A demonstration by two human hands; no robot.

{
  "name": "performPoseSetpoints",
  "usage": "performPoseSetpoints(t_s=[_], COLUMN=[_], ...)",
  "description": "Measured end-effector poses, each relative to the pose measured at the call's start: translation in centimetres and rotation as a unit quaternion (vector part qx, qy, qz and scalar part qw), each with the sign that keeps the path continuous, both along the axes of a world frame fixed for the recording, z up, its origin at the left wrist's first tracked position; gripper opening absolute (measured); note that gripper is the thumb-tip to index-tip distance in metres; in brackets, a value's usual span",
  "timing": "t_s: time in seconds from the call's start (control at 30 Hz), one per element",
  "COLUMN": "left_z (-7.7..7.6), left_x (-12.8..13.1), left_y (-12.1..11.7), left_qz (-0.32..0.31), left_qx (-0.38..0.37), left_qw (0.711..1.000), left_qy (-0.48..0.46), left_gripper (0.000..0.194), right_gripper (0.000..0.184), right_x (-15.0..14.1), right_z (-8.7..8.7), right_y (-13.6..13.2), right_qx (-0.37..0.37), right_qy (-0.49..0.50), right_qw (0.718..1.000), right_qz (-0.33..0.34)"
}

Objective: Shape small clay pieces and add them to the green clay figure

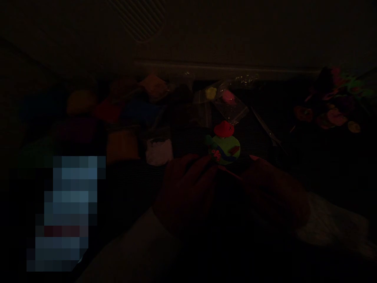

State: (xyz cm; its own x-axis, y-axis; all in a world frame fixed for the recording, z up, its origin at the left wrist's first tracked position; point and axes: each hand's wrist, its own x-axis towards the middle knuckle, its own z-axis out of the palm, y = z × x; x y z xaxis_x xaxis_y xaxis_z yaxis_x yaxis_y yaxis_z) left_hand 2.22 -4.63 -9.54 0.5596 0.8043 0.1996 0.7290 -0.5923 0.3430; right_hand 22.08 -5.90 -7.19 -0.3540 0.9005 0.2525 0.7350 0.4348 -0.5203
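The scene is very dark. In front of me lies a small flat clay piece (228, 147), a green round with a dark blue band and small red flowers on its left. A red cone-shaped top (224, 129) joins its upper edge. My left hand (188, 188) is curled at the lower left edge of the piece, fingertips against it; its thumb is lost in shadow. My right hand (273, 192) is closed around a thin pink modelling tool (231, 173), whose tip points at the bottom of the piece. A pink pointed bit (257, 157) shows above that hand, too dim to name.
Several packs of coloured clay lie to the left, among them an orange pack (122, 146) and a white pack (159, 151). Clear bags (231, 106) with yellow and pink lumps sit behind. Scissors (269, 133) rest at right, near a colourful heap (335, 116). A blurred-out pale object (70, 208) is at lower left.
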Motion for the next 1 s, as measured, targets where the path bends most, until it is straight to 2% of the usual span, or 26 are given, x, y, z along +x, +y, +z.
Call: performPoseSetpoints(t_s=[0.13, 0.37, 0.63, 1.0], left_z=[0.02, 0.1, 0.04, -0.04], left_x=[0.0, 0.01, 0.02, 0.0], left_y=[-0.03, -0.04, -0.02, -0.07], left_qz=[0.002, -0.001, -0.003, -0.002], left_qx=[0.004, 0.002, 0.01, 0.009], left_qw=[1.0, 1.0, 1.0, 1.0], left_qy=[-0.006, -0.01, -0.017, -0.017], left_gripper=[0.033, 0.034, 0.033, 0.033], right_gripper=[0.008, 0.007, 0.011, 0.006], right_x=[-0.07, -0.39, -0.53, -0.07], right_z=[0.13, 0.05, 0.2, -0.11], right_y=[0.11, 0.59, 0.66, 0.34], right_qx=[-0.002, 0.025, 0.004, -0.026], right_qy=[-0.035, -0.023, -0.027, -0.014], right_qw=[0.998, 0.998, 0.999, 0.999], right_qz=[0.052, 0.045, 0.046, 0.037])
